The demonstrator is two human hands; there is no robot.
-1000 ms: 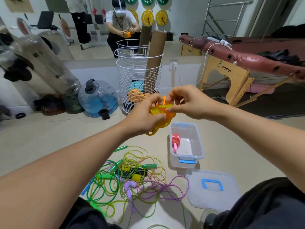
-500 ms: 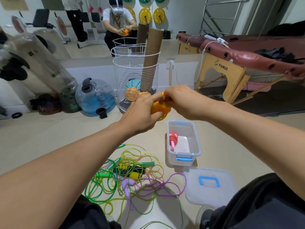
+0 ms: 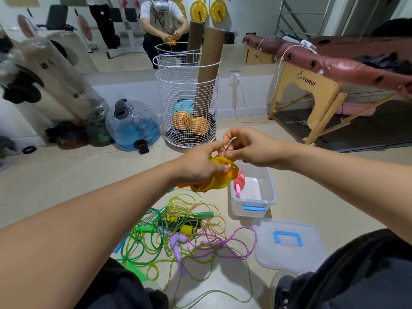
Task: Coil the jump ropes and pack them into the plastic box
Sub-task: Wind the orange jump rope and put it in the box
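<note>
Left hand (image 3: 200,167) has its grip curled round a coiled yellow-orange jump rope (image 3: 219,175), held in the air just left of the plastic box (image 3: 253,190). Touching the coil's top, the right hand (image 3: 252,148) pinches a thin strand between thumb and fingertips. Left of the box and nearer the person, a tangle of loose ropes (image 3: 178,233) in green, yellow and purple lies on the floor. Inside the box, against its left wall, sits a pink coiled rope (image 3: 239,182). Nearer than the box, slightly to its right, lies the lid (image 3: 289,244) with a blue handle.
</note>
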